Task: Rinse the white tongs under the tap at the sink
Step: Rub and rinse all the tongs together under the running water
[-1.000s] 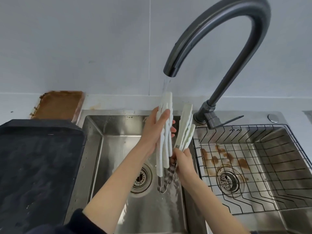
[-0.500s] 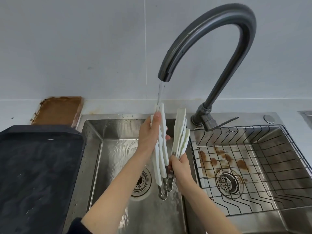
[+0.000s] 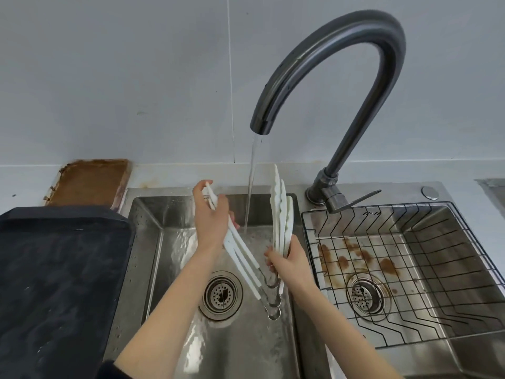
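Several white tongs with metal loop ends are spread into a V over the left sink basin (image 3: 153,258). My left hand (image 3: 209,225) grips the left arms of the tongs (image 3: 240,258), which slant down to the right. My right hand (image 3: 291,265) grips the right arms of the tongs (image 3: 281,214), which stand upright. Their metal hinge loops (image 3: 273,305) hang low between my wrists. Water (image 3: 252,181) runs from the dark curved tap (image 3: 341,64) and falls between the two sets of arms, touching neither.
A black tray (image 3: 54,283) lies on the counter at the left, with a rusty brown board (image 3: 90,180) behind it. The right basin holds a black wire rack (image 3: 410,269) over brown stains and a drain. The tap lever (image 3: 360,196) points right.
My left hand has swung its tong arms out to the left, away from the stream, opening the tongs wider. The water now falls into the gap instead of onto the left arms.
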A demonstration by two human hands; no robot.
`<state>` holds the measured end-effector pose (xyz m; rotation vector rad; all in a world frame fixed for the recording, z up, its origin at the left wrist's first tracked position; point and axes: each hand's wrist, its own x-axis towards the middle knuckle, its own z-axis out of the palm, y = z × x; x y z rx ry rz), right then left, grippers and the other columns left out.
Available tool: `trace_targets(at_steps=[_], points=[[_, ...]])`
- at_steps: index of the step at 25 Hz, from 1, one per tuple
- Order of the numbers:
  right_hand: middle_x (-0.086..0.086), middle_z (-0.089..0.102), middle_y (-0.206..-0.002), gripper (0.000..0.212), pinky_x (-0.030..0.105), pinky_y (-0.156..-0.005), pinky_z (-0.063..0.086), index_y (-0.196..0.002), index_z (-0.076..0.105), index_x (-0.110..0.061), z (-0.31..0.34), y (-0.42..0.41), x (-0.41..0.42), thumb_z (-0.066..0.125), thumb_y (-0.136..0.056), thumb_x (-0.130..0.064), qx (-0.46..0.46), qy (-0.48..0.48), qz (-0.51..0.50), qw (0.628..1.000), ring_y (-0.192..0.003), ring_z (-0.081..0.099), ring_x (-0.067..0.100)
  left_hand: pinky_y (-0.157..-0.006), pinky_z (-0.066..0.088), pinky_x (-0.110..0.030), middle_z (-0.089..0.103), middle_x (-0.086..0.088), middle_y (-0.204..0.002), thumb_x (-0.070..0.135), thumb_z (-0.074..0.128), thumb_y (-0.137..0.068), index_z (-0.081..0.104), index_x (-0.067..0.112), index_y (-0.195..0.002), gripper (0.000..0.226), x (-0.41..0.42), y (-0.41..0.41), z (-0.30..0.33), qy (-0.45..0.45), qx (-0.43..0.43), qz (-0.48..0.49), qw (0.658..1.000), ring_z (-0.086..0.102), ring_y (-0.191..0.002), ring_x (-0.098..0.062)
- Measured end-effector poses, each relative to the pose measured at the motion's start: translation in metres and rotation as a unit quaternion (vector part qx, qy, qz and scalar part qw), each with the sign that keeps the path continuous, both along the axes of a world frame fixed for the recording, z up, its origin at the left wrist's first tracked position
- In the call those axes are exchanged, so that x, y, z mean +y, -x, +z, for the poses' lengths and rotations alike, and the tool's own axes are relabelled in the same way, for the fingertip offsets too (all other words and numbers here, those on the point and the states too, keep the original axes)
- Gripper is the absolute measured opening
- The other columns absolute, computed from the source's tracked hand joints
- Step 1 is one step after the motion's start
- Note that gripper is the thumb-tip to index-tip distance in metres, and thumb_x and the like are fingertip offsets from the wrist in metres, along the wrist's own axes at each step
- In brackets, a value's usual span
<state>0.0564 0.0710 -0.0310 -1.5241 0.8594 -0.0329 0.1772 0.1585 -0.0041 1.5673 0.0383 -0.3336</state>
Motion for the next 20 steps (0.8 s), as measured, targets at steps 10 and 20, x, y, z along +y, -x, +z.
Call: trace_targets(at_steps=[10, 20], points=[[-0.003, 0.065, -0.098, 0.053, 0.037, -0.085, 0.056, -0.125, 0.045, -0.017, 0.05, -0.056, -0.017, 0.065, -0.08, -0.037, -0.07, 0.017, 0.097, 0.993, -0.087, 0.067, 0.018, -0.045, 0.052, -0.022, 0.058, -0.004, -0.072, -0.001, 0.032, -0.089, 0.047, 0.025, -0.121, 0.044, 0.02, -0.02, 0.006, 0.059, 0.044, 0.042, 0.996, 0.06, -0.043, -0.006], [-0.004, 0.059, -0.09, 0.034, 0.014, -0.061, 0.051, -0.115, 0.044, -0.019, 0.044, -0.05, -0.014, 0.06, -0.086, -0.019, -0.083, 0.049, 0.121, 0.988, -0.065, 0.058, 0.005, -0.045, 0.051, -0.026, 0.055, -0.002, -0.056, 0.008, 0.044, -0.092, 0.053, 0.026, -0.086, 0.021, 0.026, -0.006, -0.016, 0.069, 0.116, 0.026, 0.991, 0.056, -0.041, -0.012]])
